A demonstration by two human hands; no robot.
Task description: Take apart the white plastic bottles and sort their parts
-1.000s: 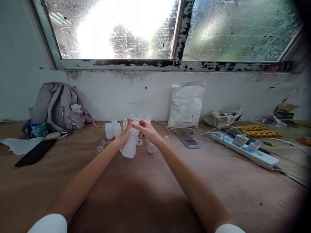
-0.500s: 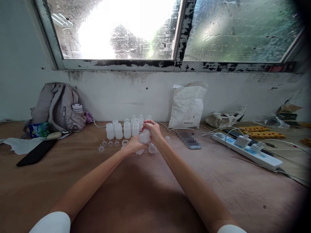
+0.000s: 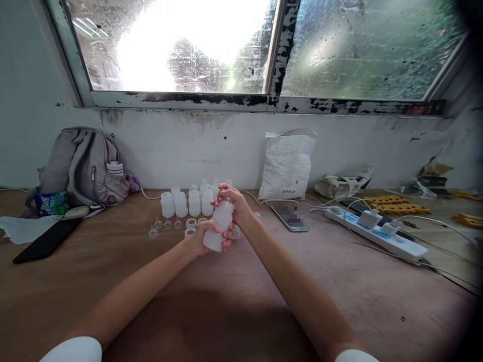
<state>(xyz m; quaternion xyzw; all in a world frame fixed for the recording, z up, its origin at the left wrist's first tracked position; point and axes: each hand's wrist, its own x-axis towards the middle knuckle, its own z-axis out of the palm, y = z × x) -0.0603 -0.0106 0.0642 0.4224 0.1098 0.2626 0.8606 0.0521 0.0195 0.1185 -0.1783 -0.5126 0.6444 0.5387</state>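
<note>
A frosted white baby bottle [image 3: 223, 215] is tilted between my hands, its base toward me. My left hand [image 3: 202, 238] wraps round the bottle's body. My right hand [image 3: 239, 210] is closed about the upper end, where fingers partly hide the top. Behind them stand several similar white bottles [image 3: 181, 205], some with clear tops. To the left of my left hand lie several clear nipples [image 3: 153, 232], and closer in are white collar rings [image 3: 189, 232]. A clear cap [image 3: 236, 233] is partly hidden behind my right wrist.
A grey backpack [image 3: 81, 166] and black phone [image 3: 47, 241] are on the left of the brown table [image 3: 181, 296]. At right are a white plastic bag [image 3: 287, 166], another phone [image 3: 292, 221] and a white power strip [image 3: 377, 237] with cables. A windowed wall stands behind.
The bottle has turned from base toward the camera to a more upright tilt, showing its side. My left hand has shifted lower, its fingers now round the body.
</note>
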